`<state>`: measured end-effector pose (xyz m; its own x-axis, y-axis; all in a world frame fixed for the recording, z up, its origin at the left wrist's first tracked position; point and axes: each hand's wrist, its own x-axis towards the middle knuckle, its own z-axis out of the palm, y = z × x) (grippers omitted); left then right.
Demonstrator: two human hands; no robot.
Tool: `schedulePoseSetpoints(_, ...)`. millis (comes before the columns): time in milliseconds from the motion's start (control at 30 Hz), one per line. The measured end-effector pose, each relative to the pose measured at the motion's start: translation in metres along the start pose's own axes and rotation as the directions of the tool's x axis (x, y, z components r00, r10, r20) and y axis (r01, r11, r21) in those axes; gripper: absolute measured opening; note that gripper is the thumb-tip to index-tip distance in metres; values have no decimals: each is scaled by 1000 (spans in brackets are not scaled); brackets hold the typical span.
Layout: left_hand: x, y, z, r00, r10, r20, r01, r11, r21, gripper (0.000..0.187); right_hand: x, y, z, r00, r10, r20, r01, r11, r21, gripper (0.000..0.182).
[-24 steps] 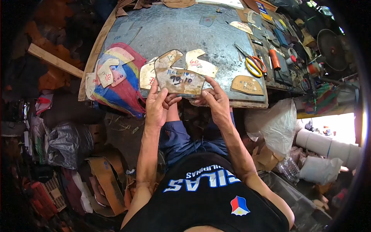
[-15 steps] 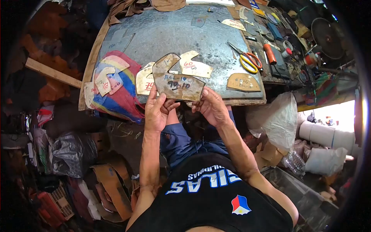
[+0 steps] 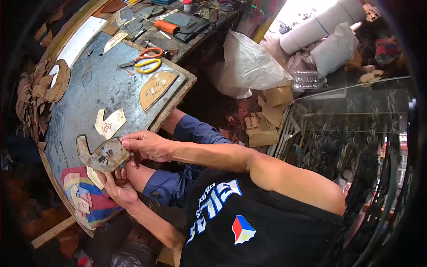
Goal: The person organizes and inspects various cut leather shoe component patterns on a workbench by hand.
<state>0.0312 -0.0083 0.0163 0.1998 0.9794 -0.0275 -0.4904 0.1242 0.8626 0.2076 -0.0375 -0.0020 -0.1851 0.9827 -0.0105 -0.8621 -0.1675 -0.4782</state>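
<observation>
Both hands hold a worn, stiff curved pattern piece, hand-lettered "90" and "10", with a hooked arm at one end. My right hand pinches its right corner between thumb and fingers. Along the lower edge, my left hand grips it, the thumb on the near face. Just beyond the held piece, a cream pattern piece marked "60" lies on the metal-topped table. Another cream piece is partly covered by the held one. A tan half-round pattern lies near the table's edge.
Scissors with orange and yellow handles lie on the table. A striped cloth with pattern pieces hangs over the near corner. Brown leather scraps are piled at the far left. A plastic bag and white rolls stand beyond the table.
My view has swung to the right, so the table and hands now appear further left and turned. Both hands keep hold of the same pattern piece.
</observation>
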Motion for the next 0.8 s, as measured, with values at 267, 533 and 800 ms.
schedulePoseSetpoints(267, 4, -12, 9, 985, 46, -167, -13, 981, 194, 57, -7, -47, 11, 946, -277, -169, 13, 554, -832, 31)
schedulePoseSetpoints(533, -9, 23, -20, 994, -13, 106, -21, 949, 315, 37, 45, -66, -26, 924, -369, -97, 121, 524, -843, 17)
schedulePoseSetpoints(800, -50, -6, -110, 924, -330, -194, 375, 683, 627, 33, 48, -50, -28, 864, -499, 64, 157, 146, -977, 17)
